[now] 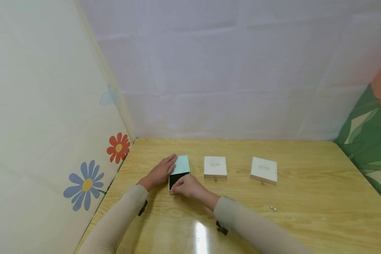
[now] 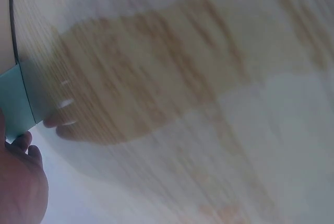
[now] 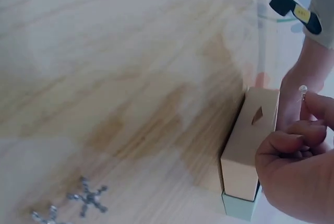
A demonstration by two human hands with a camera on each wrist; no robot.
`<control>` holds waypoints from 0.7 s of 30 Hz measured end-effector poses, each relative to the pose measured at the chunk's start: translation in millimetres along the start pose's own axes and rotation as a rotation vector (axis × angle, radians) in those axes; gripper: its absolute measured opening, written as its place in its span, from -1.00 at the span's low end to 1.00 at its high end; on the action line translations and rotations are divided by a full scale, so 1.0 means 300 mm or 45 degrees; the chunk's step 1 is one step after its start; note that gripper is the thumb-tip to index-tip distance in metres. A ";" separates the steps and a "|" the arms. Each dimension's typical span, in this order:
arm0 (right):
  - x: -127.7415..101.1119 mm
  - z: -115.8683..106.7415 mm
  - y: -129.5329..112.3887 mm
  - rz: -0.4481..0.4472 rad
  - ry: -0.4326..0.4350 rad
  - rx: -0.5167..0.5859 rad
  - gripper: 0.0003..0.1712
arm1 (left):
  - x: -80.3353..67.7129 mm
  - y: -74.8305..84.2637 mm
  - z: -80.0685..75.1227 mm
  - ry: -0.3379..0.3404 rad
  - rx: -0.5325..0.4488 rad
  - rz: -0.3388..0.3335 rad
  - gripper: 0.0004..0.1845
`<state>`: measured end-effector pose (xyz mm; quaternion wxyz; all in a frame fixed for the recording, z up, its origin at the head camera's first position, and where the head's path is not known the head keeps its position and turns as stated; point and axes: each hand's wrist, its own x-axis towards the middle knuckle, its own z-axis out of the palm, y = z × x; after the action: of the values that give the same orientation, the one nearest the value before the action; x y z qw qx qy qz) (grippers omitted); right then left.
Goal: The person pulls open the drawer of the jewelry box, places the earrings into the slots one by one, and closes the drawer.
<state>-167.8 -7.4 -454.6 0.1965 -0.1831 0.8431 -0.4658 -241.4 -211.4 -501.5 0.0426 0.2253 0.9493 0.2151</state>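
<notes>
A drawer-style jewellery box with a mint sleeve (image 1: 182,163) lies at the left of the table, its black-lined drawer (image 1: 174,182) slid out towards me. My left hand (image 1: 160,172) holds the sleeve along its left side and far corner; its fingers (image 2: 34,154) show at the sleeve's edge in the left wrist view. Over the drawer, my right hand (image 1: 190,187) pinches a small earring with a clear round stone (image 3: 303,89) between thumb and forefinger. The drawer's tan front (image 3: 253,127) stands right beside that hand.
Two white boxes (image 1: 215,167) (image 1: 264,170) stand to the right of the mint one. Nearer me on the right lies a pair of small shiny pieces (image 1: 273,208), and silver snowflake-shaped earrings (image 3: 87,198) show in the right wrist view. Cloth walls border the table.
</notes>
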 end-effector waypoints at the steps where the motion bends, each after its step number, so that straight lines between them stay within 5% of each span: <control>1: 0.006 -0.007 -0.001 0.019 0.009 0.016 -0.87 | 0.003 0.002 -0.002 0.000 -0.001 0.001 -0.40; 15: 0.078 -0.047 -0.017 0.240 0.029 0.098 -0.87 | 0.023 -0.007 0.004 -0.007 0.021 0.022 -0.41; 21: 0.114 -0.042 -0.010 0.283 -0.008 0.021 -0.84 | 0.012 -0.016 0.015 0.006 0.008 0.009 -0.41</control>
<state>-203.1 -16.7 -451.2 0.2510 -0.0882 0.8538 -0.4475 -245.9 -212.0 -507.5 0.0391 0.2285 0.9492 0.2129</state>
